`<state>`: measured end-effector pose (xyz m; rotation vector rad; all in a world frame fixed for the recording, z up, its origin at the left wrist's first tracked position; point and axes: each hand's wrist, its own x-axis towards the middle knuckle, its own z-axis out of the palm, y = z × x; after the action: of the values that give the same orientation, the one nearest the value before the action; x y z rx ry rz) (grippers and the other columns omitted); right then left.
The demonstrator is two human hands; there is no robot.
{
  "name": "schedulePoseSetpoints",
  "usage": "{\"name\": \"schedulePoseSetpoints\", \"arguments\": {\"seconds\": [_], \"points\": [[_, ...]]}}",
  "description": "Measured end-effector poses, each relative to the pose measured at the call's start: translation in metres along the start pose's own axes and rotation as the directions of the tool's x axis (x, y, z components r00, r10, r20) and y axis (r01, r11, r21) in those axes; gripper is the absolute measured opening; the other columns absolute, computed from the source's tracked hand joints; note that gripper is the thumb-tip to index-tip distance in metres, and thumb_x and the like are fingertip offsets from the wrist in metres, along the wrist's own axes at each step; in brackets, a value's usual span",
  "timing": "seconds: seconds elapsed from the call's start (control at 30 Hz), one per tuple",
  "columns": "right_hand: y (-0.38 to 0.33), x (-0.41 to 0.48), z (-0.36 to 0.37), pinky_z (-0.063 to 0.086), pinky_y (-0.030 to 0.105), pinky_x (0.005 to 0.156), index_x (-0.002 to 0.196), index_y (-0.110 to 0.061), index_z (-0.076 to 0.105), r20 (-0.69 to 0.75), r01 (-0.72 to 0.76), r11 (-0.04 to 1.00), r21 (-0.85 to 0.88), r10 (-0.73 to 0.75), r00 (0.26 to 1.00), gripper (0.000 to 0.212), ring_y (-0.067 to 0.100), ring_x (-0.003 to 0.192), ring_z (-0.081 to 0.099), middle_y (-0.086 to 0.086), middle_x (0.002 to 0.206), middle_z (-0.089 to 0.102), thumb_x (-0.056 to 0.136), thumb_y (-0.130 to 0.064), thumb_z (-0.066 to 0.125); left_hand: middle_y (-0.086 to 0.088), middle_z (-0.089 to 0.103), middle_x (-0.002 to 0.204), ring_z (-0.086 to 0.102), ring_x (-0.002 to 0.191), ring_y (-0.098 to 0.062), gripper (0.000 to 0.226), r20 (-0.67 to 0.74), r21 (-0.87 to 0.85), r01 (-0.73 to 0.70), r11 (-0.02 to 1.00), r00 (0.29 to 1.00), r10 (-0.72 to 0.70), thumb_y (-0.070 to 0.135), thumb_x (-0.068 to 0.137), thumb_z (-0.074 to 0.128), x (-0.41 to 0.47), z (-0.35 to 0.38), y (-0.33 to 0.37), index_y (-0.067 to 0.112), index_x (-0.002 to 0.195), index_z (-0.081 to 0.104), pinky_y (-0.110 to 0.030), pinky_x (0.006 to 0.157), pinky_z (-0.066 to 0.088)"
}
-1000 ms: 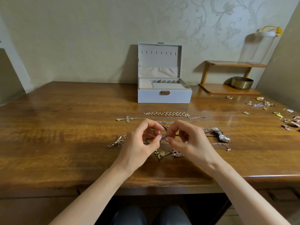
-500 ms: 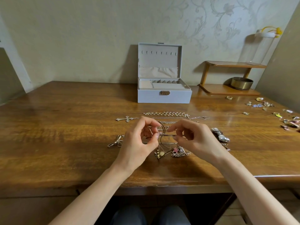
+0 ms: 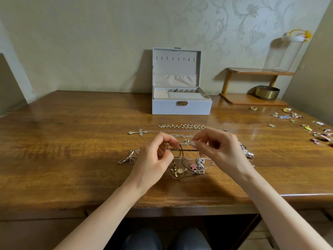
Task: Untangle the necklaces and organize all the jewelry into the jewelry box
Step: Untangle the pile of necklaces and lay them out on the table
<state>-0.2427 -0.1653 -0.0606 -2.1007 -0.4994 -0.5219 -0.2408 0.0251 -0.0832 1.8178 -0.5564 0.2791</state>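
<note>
While your left hand (image 3: 155, 159) and right hand (image 3: 218, 150) each pinch a thin gold strand between thumb and fingertips, the tangled necklaces (image 3: 187, 166) lie on the table (image 3: 72, 141) just beneath them. The tangle is fine gold loops carrying a sun charm, a pink star and a silvery figure. Behind it, a cross necklace (image 3: 140, 132) and a beaded chain (image 3: 182, 126) lie straight. Farther back, the pale grey jewelry box (image 3: 181, 107) stands open, its beige compartments showing.

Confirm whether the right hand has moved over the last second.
Yes. The right hand, pinching the tangled necklaces, has shifted right and slightly toward the jewelry box, away from the left hand.
</note>
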Motion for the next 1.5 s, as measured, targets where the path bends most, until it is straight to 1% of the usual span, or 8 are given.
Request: {"name": "schedulePoseSetpoints", "arguments": {"seconds": [0.13, 0.2, 0.37, 0.47, 0.77, 1.03, 1.2, 1.5], "points": [[-0.004, 0.0, -0.001, 0.025, 0.024, 0.049, 0.076, -0.024, 0.071, 0.088, 0.021, 0.999, 0.034, -0.024, 0.996, 0.009, 0.009, 0.051, 0.032, -0.012, 0.06, 0.06, 0.084, -0.027, 0.069, -0.001, 0.066, 0.086, 0.059, 0.072, -0.027, 0.021, -0.017, 0.053, -0.016, 0.998, 1.0, 0.017, 0.007, 0.09, 0.057, 0.002, 0.001, -0.004, 0.025, 0.1, 0.06, -0.042, 0.065, 0.05], [-0.003, 0.0, -0.001, 0.026, 0.021, 0.05, 0.08, -0.023, 0.073, 0.071, 0.026, 1.0, 0.009, -0.027, 0.997, 0.009, 0.006, 0.051, 0.033, -0.009, 0.065, 0.06, 0.086, -0.024, 0.068, 0.006, 0.062, 0.069, 0.052, 0.055, -0.019, 0.026, -0.037, 0.092, -0.04, 0.995, 0.998, 0.044, 0.007, 0.088, 0.061, 0.002, 0.0, -0.006, 0.028, 0.104, 0.06, -0.036, 0.052, 0.049], [0.003, 0.0, -0.002, 0.033, 0.012, 0.053, 0.091, -0.028, 0.074, 0.11, 0.033, 0.948, -0.316, 0.002, 0.994, 0.009, -0.004, 0.063, 0.05, -0.014, 0.08, 0.062, 0.083, -0.024, 0.071, 0.008, 0.042, 0.046, 0.041, 0.045, -0.01, 0.046, -0.082, 0.131, -0.08, 0.988, 0.992, 0.091, 0.0, 0.086, 0.061, 0.0, -0.002, -0.006, 0.038, 0.112, 0.055, -0.032, 0.068, 0.052], [0.006, -0.002, -0.001, 0.03, 0.01, 0.055, 0.093, -0.032, 0.075, 0.138, 0.006, 0.896, -0.443, 0.062, 0.989, 0.013, -0.009, 0.06, 0.048, -0.021, 0.077, 0.062, 0.082, -0.035, 0.071, 0.008, 0.043, 0.046, 0.041, 0.045, -0.011, 0.053, -0.087, 0.141, -0.104, 0.985, 0.989, 0.117, -0.003, 0.086, 0.06, 0.0, -0.001, -0.005, 0.041, 0.114, 0.052, -0.03, 0.062, 0.052], [0.007, -0.003, -0.004, 0.036, 0.017, 0.048, 0.078, -0.036, 0.07, -0.114, -0.041, 0.995, -0.092, 0.03, 0.993, 0.008, 0.007, 0.044, 0.05, -0.008, 0.052, 0.064, 0.08, -0.029, 0.071, 0.009, 0.044, 0.047, 0.043, 0.045, -0.011, 0.054, -0.085, 0.126, -0.113, 0.986, 0.989, 0.124, -0.003, 0.085, 0.062, 0.001, -0.002, -0.01, 0.041, 0.115, 0.051, -0.011, 0.053, 0.044], [0.006, -0.003, -0.016, 0.022, 0.014, 0.042, 0.083, -0.016, 0.07, -0.279, -0.03, 0.994, 0.105, 0.058, 0.959, 0.008, 0.006, 0.039, 0.027, -0.011, 0.039, 0.046, 0.085, -0.023, 0.067, 0.001, 0.037, 0.048, 0.039, 0.045, -0.014, 0.051, -0.074, 0.096, -0.107, 0.99, 0.991, 0.114, 0.001, 0.086, 0.063, 0.001, -0.003, -0.009, 0.038, 0.118, 0.052, -0.019, 0.053, 0.046], [0.005, -0.005, -0.015, 0.033, 0.019, 0.045, 0.083, -0.014, 0.07, -0.268, -0.014, 0.993, 0.117, 0.045, 0.962, 0.012, 0.011, 0.04, 0.038, 0.0, 0.044, 0.05, 0.086, -0.025, 0.065, 0.0, 0.043, 0.048, 0.038, 0.044, -0.014, 0.031, -0.11, -0.002, -0.116, 0.993, 0.987, 0.115, 0.012, 0.09, 0.059, -0.001, -0.003, -0.005, 0.029, 0.115, 0.057, -0.023, 0.041, 0.036], [0.014, -0.005, -0.017, 0.046, 0.031, 0.056, 0.085, -0.021, 0.066, -0.554, -0.032, 0.984, 0.178, 0.127, 0.822, 0.007, 0.008, 0.06, 0.056, -0.001, 0.068, 0.064, 0.091, -0.022, 0.062, -0.013, 0.063, 0.081, 0.052, 0.051, -0.014, 0.021, -0.21, -0.069, -0.157, 0.985, 0.968, 0.14, 0.026, 0.086, 0.057, -0.003, -0.008, -0.005, 0.037, 0.104, 0.06, -0.028, 0.047, 0.05]]}}
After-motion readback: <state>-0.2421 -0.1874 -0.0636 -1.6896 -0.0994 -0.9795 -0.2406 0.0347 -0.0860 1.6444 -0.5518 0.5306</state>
